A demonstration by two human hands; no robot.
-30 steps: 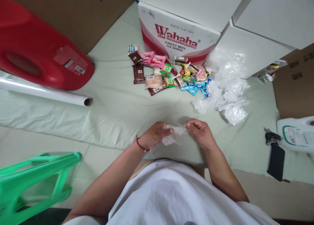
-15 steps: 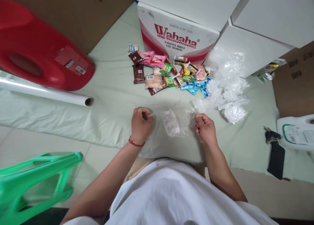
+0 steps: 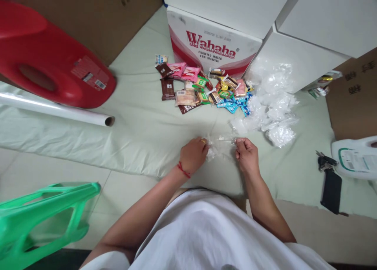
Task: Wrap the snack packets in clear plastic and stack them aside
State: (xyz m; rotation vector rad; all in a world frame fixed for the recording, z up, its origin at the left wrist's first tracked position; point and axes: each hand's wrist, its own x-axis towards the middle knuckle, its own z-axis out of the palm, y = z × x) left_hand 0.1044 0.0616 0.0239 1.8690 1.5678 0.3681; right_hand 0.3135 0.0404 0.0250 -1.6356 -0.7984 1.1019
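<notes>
Low over the cloth, near my body, a clear plastic bag is stretched between my two hands. My right hand pinches its right edge between thumb and fingers. On the other side, my left hand, with a red string at the wrist, is closed on the left end of the bag, its fingertips partly hidden. A whitish bundle in the plastic sits beside the left fingertips and is mostly covered. Beyond the hands lies a pile of small wrapped snacks, with crumpled clear plastic bags to its right.
A white and red water carton stands behind the snacks. Leftward are a red jug, a roll of film and a green plastic stool. A black phone, keys and a white bottle lie at right.
My left hand has moved right, from the cloth to the left end of the bag, and closed on it. The bundle is now mostly hidden. My right hand keeps its pinch.
</notes>
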